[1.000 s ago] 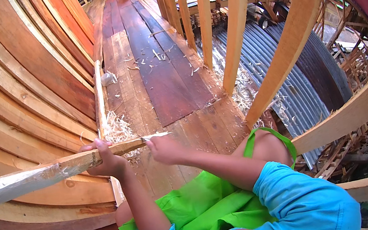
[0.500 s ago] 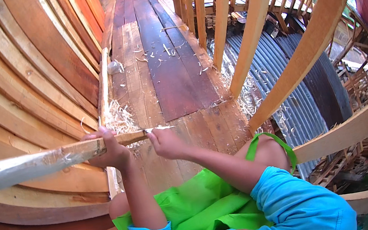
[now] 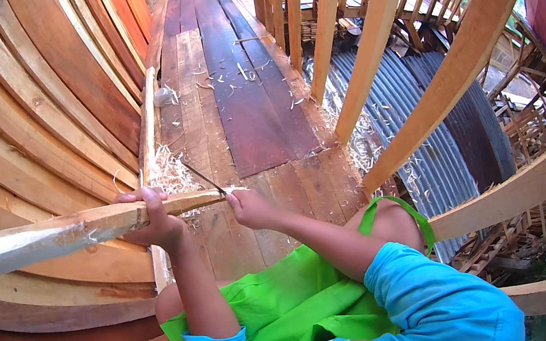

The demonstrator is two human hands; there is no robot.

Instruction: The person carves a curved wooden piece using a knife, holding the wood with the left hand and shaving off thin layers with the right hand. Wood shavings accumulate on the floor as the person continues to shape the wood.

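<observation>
A long wooden pole [image 3: 99,221], pale and whitish at its thick left end, runs level from the left rim and narrows to a shaved tip in front of me. My left hand [image 3: 156,220] is wrapped round it not far from that tip. Beside the tip, my right hand [image 3: 253,208] is closed on what looks like a knife, its handle hidden in my fingers. The thin dark blade [image 3: 203,177] slants from the fist toward the far left, crossing near the tip. Curled wood shavings [image 3: 171,174] lie heaped on the floor just beyond my left hand.
A plank wall [image 3: 20,105] rises at left and upright wooden slats [image 3: 374,21] line the right. Beyond the slats lies a corrugated metal sheet [image 3: 411,124]. Shavings and a small clear cup-like thing [image 3: 164,97] are on the plank floor [image 3: 262,107]. A green apron [image 3: 290,306] covers my lap.
The dark blade now shows clearly, slanting away from my right hand; before, it hardly showed. The right hand has shifted slightly right. The left hand keeps its grip on the pole.
</observation>
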